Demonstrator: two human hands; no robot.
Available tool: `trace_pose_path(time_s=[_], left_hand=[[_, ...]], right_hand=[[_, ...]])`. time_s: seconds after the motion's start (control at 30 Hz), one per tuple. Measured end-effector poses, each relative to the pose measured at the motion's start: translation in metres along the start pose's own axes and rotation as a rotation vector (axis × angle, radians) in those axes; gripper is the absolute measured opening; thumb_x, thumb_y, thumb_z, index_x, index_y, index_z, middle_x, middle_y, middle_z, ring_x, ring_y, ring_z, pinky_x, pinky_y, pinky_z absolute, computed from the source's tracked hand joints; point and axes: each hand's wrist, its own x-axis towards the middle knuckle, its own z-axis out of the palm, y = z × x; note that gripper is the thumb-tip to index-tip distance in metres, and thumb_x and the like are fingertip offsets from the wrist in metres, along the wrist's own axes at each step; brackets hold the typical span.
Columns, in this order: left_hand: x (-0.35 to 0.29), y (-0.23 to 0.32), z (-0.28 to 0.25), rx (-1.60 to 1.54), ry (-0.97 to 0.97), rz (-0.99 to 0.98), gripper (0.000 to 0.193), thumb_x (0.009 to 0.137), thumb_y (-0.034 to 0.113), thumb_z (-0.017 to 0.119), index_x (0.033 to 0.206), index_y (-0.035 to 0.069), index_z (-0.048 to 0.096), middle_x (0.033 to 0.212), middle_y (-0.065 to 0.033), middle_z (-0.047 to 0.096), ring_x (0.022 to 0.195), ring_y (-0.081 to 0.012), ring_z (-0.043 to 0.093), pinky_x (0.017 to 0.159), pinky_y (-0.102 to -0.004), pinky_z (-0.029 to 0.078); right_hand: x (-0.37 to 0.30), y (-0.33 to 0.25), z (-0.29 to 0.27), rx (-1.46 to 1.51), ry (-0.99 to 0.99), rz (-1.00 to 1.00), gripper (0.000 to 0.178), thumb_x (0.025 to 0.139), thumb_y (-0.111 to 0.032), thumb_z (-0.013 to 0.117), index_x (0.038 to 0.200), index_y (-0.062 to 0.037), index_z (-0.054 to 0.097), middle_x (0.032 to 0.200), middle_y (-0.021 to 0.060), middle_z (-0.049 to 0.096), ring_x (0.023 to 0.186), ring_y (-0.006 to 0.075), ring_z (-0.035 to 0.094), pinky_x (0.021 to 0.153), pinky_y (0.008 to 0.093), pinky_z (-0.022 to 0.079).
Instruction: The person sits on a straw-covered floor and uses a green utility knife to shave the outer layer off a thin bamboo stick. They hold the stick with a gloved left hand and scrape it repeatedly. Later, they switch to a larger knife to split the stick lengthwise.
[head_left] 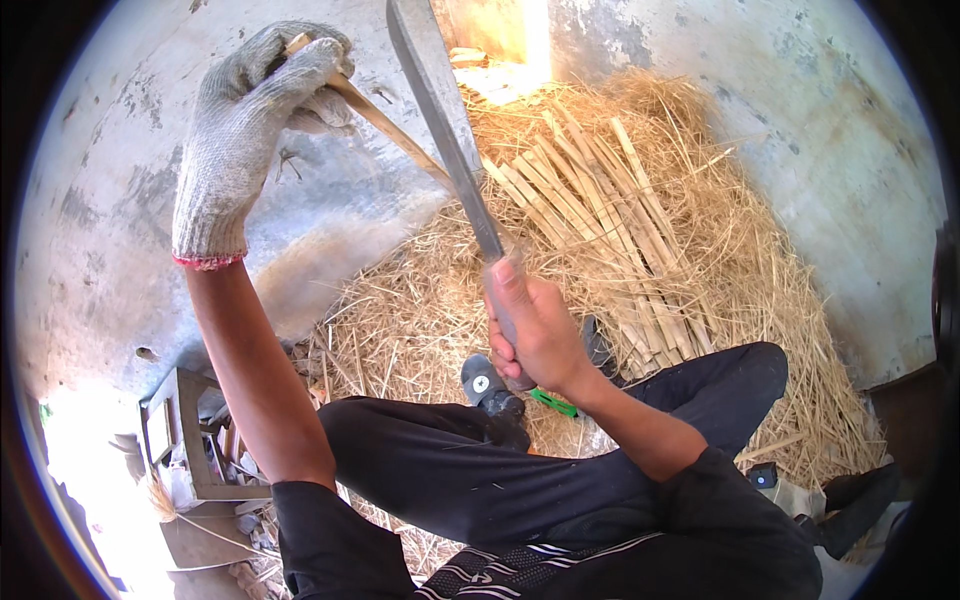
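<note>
My left hand (265,105), in a grey knit work glove with a red-edged cuff, is raised at the upper left. Its fingers close round the upper end of a narrow wooden strip (395,132), which slants down to the right toward the blade. Bare and ungloved, my right hand (535,325) is wrapped round the handle of a large knife (440,115). The long, broad blade points up and away from me, crossing close to the strip's lower part. Behind the blade the strip's far end is partly hidden, so whether they touch I cannot tell.
A bundle of pale split strips (620,230) lies on a heap of shavings (760,290) ahead to the right. Below my right hand is a green object (553,403). A wooden frame (190,430) with scraps stands at the left. Worn walls (800,120) enclose the corner.
</note>
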Motion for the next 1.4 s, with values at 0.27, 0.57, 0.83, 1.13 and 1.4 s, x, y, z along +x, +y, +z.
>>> trace_pose_path(time_s=[0.27,0.57,0.83,1.13,1.4], left_hand=[[-0.005,-0.007,0.002,-0.013,0.036,0.011,0.02,0.099,0.019,0.06,0.105,0.002,0.067,0.092,-0.0057,0.069,0.074,-0.0095,0.065,0.068,-0.0246,0.055],[-0.005,-0.005,0.012,0.035,-0.046,0.129,0.02,0.102,0.02,0.054,0.105,0.003,0.064,0.098,-0.0066,0.068,0.077,-0.0108,0.065,0.072,-0.0268,0.057],[-0.007,-0.004,0.021,0.02,-0.046,0.124,0.02,0.1,0.022,0.059,0.105,0.004,0.066,0.095,-0.0033,0.068,0.078,-0.0099,0.064,0.072,-0.026,0.053],[-0.005,0.007,0.036,0.099,-0.03,0.165,0.02,0.101,0.02,0.056,0.106,0.003,0.065,0.094,-0.0048,0.068,0.075,-0.0107,0.063,0.071,-0.0254,0.052],[0.004,0.006,0.044,-0.006,-0.034,0.217,0.02,0.099,0.022,0.059,0.105,0.004,0.067,0.092,-0.0038,0.069,0.073,-0.0102,0.065,0.069,-0.0243,0.053]], right_hand=[[0.002,0.027,-0.016,-0.224,0.126,0.221,0.061,0.101,-0.057,0.045,0.074,-0.0035,0.052,0.051,0.0046,0.048,0.042,0.0153,0.049,0.043,0.0343,0.041],[-0.008,0.017,-0.024,-0.56,0.158,-0.069,0.059,0.101,-0.053,0.048,0.079,0.0007,0.056,0.053,0.0103,0.049,0.047,0.0205,0.05,0.05,0.0366,0.041],[-0.032,-0.02,-0.018,-0.463,0.087,0.041,0.057,0.102,-0.049,0.049,0.085,0.0038,0.061,0.061,0.0166,0.055,0.056,0.0271,0.056,0.059,0.0426,0.044],[-0.025,0.005,-0.037,-0.58,0.179,0.124,0.055,0.1,-0.048,0.052,0.098,0.0064,0.064,0.063,0.0202,0.059,0.059,0.0339,0.063,0.06,0.0436,0.048],[-0.033,0.041,-0.031,-0.632,0.307,-0.166,0.056,0.101,-0.048,0.049,0.097,0.006,0.065,0.066,0.0208,0.061,0.065,0.0345,0.065,0.062,0.0422,0.049]])
